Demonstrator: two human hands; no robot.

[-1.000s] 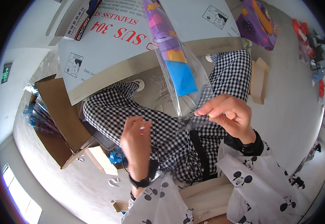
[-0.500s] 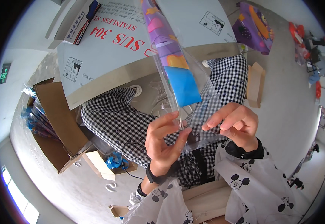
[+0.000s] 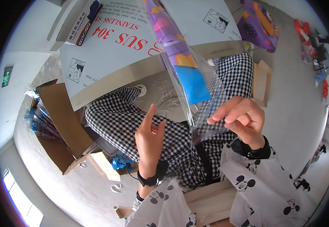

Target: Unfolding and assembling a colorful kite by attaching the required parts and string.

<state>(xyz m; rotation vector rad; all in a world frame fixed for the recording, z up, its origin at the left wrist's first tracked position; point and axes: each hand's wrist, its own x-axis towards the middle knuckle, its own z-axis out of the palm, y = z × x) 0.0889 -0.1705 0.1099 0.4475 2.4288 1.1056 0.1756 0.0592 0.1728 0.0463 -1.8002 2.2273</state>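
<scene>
A long clear plastic bag slants from the table edge down over my lap. Inside it lies a narrow folded sheet, purple with a colourful print and a plain blue end. My right hand pinches the lower edge of the bag between thumb and fingers. Left of the bag, my left hand is apart from it, with thumb and forefinger spread and nothing held.
Ahead is a table covered in grey printed film, with a tape dispenser box at far left. A purple printed package hangs at the table's right corner. Cardboard boxes with packaged goods stand at left; another carton is at right.
My left hand has let go of the bag's lower end and moved left, its fingers opening. The bag has shifted slightly right, still in my right hand.
</scene>
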